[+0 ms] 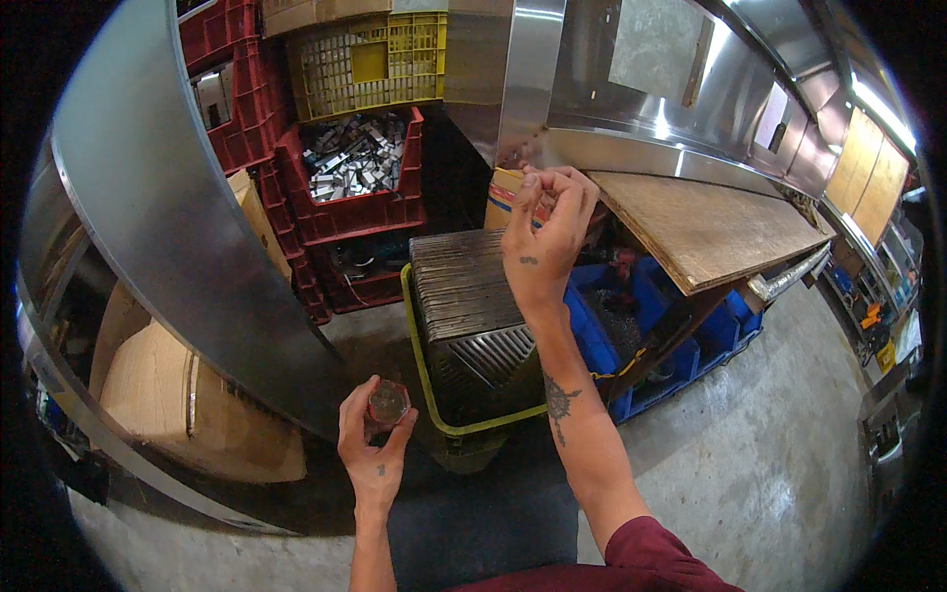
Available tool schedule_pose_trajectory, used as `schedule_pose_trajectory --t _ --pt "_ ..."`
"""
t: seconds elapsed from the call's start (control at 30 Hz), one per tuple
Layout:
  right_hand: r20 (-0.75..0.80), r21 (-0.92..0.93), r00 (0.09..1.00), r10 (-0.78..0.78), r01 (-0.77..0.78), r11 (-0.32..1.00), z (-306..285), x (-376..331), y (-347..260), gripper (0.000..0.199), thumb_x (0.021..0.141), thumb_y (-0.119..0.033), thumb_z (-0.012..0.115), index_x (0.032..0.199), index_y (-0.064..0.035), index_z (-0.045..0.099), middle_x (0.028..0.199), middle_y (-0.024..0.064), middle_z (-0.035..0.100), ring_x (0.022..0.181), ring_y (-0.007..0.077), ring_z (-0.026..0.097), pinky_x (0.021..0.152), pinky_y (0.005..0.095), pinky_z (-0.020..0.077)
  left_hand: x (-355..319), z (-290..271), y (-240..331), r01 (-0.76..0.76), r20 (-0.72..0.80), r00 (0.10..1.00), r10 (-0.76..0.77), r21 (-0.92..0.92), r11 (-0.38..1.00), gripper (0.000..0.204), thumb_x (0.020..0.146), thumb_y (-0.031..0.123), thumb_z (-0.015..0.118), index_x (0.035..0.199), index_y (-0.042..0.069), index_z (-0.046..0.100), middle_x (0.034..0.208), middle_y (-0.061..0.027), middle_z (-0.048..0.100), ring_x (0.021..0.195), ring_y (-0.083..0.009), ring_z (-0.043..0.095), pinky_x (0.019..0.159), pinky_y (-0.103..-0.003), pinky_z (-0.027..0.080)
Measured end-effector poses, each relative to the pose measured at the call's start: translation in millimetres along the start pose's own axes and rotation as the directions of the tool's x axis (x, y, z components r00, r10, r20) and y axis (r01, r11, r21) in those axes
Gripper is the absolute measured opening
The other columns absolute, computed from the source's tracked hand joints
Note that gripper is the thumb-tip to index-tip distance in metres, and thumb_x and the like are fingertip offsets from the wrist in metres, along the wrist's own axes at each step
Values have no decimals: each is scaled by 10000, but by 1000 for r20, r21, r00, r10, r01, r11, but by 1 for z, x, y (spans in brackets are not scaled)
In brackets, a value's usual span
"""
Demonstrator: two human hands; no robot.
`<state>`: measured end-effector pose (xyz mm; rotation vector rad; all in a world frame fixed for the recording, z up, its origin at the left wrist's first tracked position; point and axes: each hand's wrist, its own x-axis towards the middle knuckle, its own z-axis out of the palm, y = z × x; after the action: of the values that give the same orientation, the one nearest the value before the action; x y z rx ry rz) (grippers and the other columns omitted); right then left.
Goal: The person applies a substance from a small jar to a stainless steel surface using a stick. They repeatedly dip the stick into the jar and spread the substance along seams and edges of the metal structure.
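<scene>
My left hand [374,452] is wrapped round a small round container [389,403] with a reddish rim, seen from above; its greyish inside is too dim to make out. My right hand [548,232] is raised higher, its fingers curled and pinched together near the edge of the wooden board. Whatever may be between those fingertips is too small or hidden to tell. Below and between the hands stands a yellow-green rimmed bin [473,428]. Packed inside it are slotted metal panels [464,281], stacked on edge. My right forearm passes over the bin's right side.
A red crate [351,219] of small metal pieces stands at the back, beneath a yellow crate [375,64]. Blue bins [602,335] sit under a wooden board [700,222] at right. A curved metal sheet [163,197] and cardboard box [168,385] are on the left.
</scene>
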<state>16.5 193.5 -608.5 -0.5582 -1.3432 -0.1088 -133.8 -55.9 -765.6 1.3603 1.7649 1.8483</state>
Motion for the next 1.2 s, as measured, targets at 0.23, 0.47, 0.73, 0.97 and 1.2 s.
schedule_pose_trajectory --t 0.23,0.47,0.73,0.97,1.2 --pt "-11 45 1000 25 -24 999 2 -3 2 168 1107 -80 710 1146 29 589 1200 216 583 1147 384 611 985 490 546 0 0 4 9 -11 1000 -9 7 1000 621 911 22 918 1488 69 694 1430 -107 658 1265 -246 703 1023 -355 622" --pt "-1 -9 1000 -1 1 1000 1 -2 3 155 1094 -45 712 1137 27 583 1212 218 581 1158 387 610 985 494 544 -1 0 -2 41 -3 999 -41 -23 999 619 909 13 918 1485 69 697 1437 -108 654 1277 -243 700 1021 -356 628" --pt "15 58 998 62 -63 996 -1 -3 -6 144 1083 -20 707 1135 29 582 1201 221 583 1154 392 627 995 500 550 -3 -4 0 26 -1 1000 -26 31 999 630 908 7 920 1492 70 693 1441 -109 656 1272 -231 701 992 -340 640" --pt "20 -13 1000 9 -8 1000 -4 -2 -3 134 1081 -21 701 1132 27 586 1187 218 605 1154 390 623 1011 510 540 -4 -2 -4 -8 -5 1000 7 -13 1000 624 916 8 914 1494 69 689 1439 -107 650 1262 -232 701 993 -339 641" --pt "109 -25 994 -1 4 1000 -20 -32 -32 106 1115 -67 681 1133 12 614 1197 174 594 1137 318 611 1018 437 517 2 3 0 23 5 1000 -23 10 1000 641 925 9 901 1517 63 660 1436 -86 651 1271 -215 692 1030 -345 619"
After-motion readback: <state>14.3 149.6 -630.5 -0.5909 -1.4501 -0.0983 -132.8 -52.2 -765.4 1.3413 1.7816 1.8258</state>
